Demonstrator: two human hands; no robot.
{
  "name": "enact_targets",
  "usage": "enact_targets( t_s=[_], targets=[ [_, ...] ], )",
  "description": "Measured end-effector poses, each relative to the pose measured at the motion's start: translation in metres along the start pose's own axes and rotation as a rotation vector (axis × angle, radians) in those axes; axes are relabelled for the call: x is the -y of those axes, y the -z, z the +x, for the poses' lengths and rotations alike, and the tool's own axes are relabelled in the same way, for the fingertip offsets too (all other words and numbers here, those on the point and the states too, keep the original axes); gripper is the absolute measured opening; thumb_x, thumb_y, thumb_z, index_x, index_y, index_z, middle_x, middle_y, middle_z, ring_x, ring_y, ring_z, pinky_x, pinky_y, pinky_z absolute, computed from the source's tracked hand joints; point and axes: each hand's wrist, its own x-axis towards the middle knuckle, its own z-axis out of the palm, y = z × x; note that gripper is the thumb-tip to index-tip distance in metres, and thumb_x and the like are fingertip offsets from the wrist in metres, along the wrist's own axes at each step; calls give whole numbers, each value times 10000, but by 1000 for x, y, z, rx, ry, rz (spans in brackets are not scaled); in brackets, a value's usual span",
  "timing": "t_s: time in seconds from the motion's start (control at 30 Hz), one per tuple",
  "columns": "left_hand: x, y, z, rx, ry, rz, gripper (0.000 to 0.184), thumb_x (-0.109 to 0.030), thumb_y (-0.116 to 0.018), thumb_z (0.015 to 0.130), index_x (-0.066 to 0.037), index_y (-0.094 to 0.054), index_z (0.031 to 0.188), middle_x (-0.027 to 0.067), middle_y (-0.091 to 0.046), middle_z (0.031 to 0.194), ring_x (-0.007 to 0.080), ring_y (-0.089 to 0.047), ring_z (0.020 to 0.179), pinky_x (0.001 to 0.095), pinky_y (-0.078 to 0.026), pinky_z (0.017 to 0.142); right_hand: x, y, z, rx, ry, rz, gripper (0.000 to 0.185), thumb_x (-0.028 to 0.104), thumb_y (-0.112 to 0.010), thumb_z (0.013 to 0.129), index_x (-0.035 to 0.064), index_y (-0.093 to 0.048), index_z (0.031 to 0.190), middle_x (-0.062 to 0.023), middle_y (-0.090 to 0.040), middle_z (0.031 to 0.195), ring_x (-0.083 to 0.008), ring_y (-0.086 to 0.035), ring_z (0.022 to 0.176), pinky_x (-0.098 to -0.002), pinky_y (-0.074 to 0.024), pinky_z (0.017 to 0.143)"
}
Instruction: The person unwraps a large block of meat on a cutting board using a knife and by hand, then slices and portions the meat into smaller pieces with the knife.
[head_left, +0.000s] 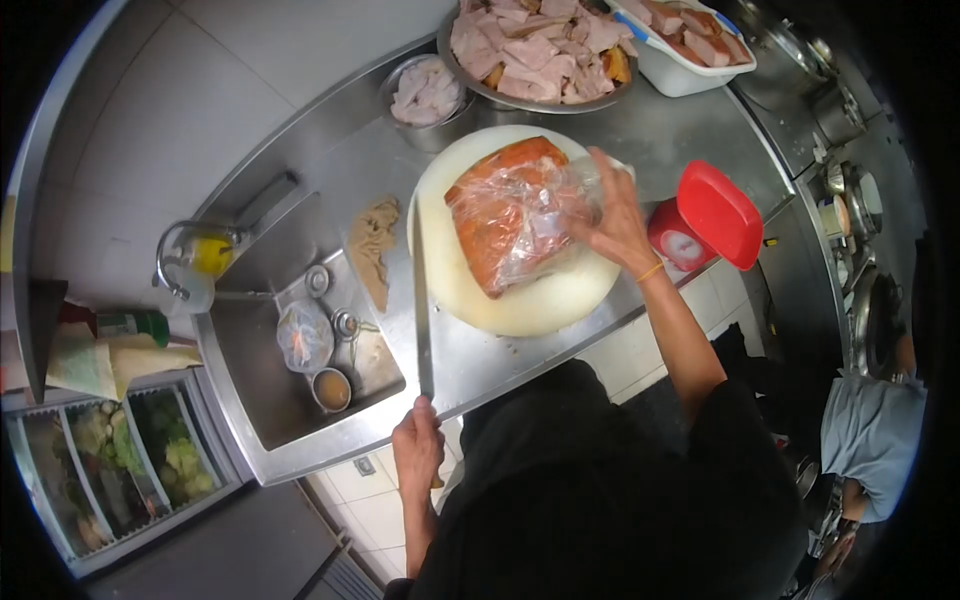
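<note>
On a round, pale cutting board (470,315) lies a large slab of reddish-brown meat (483,225), with clear plastic wrap (530,215) over much of it. My right hand (615,220) is at the slab's right side, its fingers and thumb curved around a bunch of the plastic. Left of the board's front, my left hand (418,440) is closed around the handle end of a long knife (422,310). The blade points away from me, running along the board's left edge, apart from the meat. Most of the knife's handle is hidden in the hand.
A sink (275,400) with small bowls lies left; a brown cloth (373,245) is beside it. A red scale (685,235) stands right of the board. Behind are a bowl of cut meat (540,60), a smaller bowl (425,95) and a white tub (690,75). Another person (870,440) is far right.
</note>
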Motion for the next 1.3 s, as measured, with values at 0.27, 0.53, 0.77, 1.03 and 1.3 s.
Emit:
enact_targets(
  t_s=[0.27,0.53,0.77,1.03,1.3],
  targets=[
    [12,-17,-4,33,-66,199,648,-507,-475,1046,68,-646,798,110,-569,583,179,-533,536,355,-445,539,21,-49,23,191,202,-229,604,342,-810,747,105,-631,1273,-195,-509,1141,-385,-447,1170,-465,-390,1025],
    [15,-31,-7,39,-64,180,641,-495,-474,1049,66,-653,795,110,-583,594,180,-537,562,350,-447,563,16,-66,15,164,305,-308,343,351,-730,849,83,-750,1062,-123,-550,1097,-304,-471,1118,-459,-379,892],
    [2,-45,-4,58,-141,261,611,-445,-445,1067,62,-643,790,186,-604,623,292,-594,579,413,-477,604,-13,-81,3,-123,440,-67,416,402,-778,829,37,-702,644,-68,-561,696,-246,-555,766,-407,-419,772],
    [-17,-58,-14,-74,-215,491,569,-397,-427,1065,82,-642,845,378,-635,856,573,-608,901,572,-485,770,-27,-64,-13,-157,611,-41,499,438,-839,753,57,-615,521,-85,-543,623,-256,-531,638,-401,-420,685],
    [-9,-61,-8,-36,-129,329,638,-450,-430,1057,92,-651,804,324,-647,787,505,-637,800,515,-492,759,1,-46,-4,30,201,-48,514,355,-813,763,54,-615,1129,-135,-585,881,-372,-620,872,-468,-503,773]
  ],
)
